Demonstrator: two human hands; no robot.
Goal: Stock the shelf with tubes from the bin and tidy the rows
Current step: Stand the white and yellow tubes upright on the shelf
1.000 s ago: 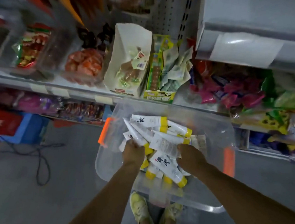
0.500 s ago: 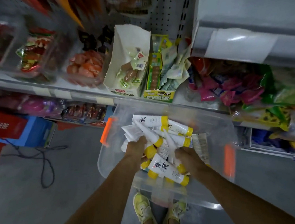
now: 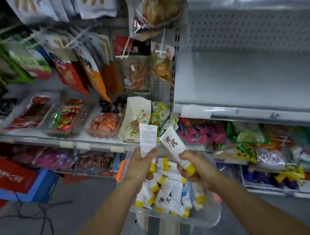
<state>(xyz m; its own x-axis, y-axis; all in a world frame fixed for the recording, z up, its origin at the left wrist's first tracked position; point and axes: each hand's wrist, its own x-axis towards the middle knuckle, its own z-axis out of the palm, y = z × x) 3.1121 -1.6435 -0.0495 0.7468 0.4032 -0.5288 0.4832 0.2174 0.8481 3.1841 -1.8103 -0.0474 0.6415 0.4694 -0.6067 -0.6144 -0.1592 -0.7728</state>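
Note:
A clear plastic bin (image 3: 211, 216) with orange latches sits below my hands, holding several white tubes with yellow caps (image 3: 169, 203). My left hand (image 3: 139, 164) grips one white tube (image 3: 147, 139) upright, its printed back facing me. My right hand (image 3: 198, 168) grips another tube (image 3: 176, 147) near its yellow cap, red and black characters showing, tilted up to the left. Both tubes are lifted above the bin. A bare grey shelf (image 3: 247, 82) with a pegboard back lies at the upper right.
Snack packets hang on pegs (image 3: 90, 70) at the upper left. The shelf at hand height carries sausage trays (image 3: 105, 124) and coloured packets (image 3: 242, 136). Red and blue boxes (image 3: 13, 181) and a black cable (image 3: 35, 213) lie on the floor at left.
Both hands have risen out of the bin, each with a tube in its grip. The view has tilted upward, bringing the bare grey shelf into sight.

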